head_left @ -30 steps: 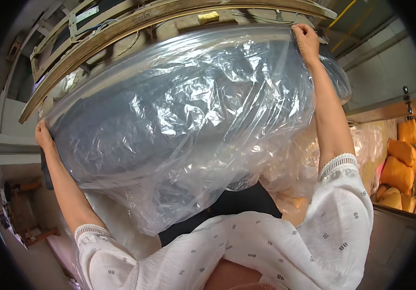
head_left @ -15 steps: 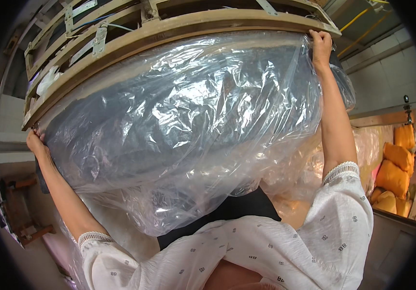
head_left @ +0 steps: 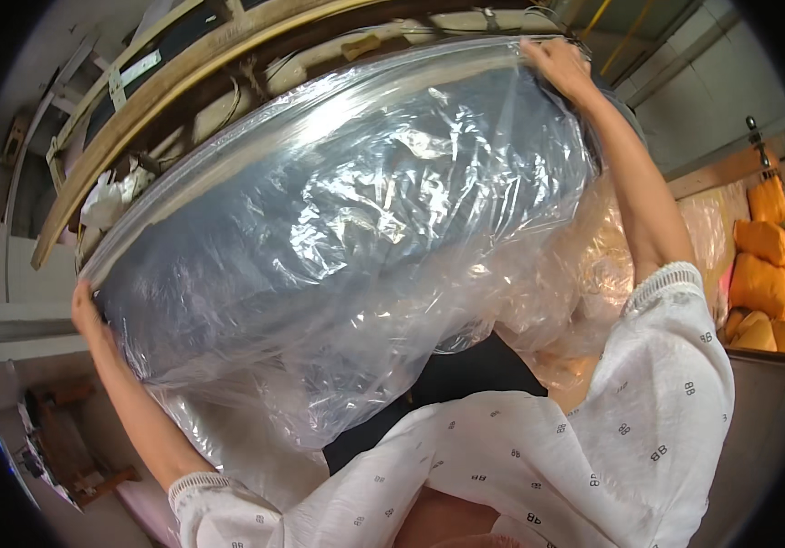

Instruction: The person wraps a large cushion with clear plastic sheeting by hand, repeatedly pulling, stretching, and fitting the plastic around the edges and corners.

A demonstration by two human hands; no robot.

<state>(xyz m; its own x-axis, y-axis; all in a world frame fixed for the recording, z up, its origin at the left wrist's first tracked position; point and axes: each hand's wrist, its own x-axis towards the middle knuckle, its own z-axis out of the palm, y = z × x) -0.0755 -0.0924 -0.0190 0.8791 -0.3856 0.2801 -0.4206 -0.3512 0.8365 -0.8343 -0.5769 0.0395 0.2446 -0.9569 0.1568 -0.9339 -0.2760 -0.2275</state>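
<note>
Cluttered workroom, pale wall (head_left: 685,100) off to the right, orange bundles (head_left: 762,260) stacked below it; across the far side, a curved-looking wooden rail (head_left: 151,114), its bend probably owed to the lens. Clear plastic film (head_left: 329,119) lies in front of the rail, over a dark sheet-like bulk (head_left: 228,228), and spills in loose folds toward the wearer's lap. Left hand (head_left: 87,309) at the film's far left corner, fingers drawn in and apparently closed on the edge; motion blur hides the exact pinch. Right hand (head_left: 559,68) at the far right end, fingers curled down, thumb side pressed in, edge gripped. Arms spread wide, presumably to keep that long edge straight and taut between them; the near side hangs slack and crumpled. Glare masks much of the dark bulk: cloth or foam, cannot tell. What supports it is covered. White plastic bag (head_left: 108,199) beside the rail, contents unclear.
</note>
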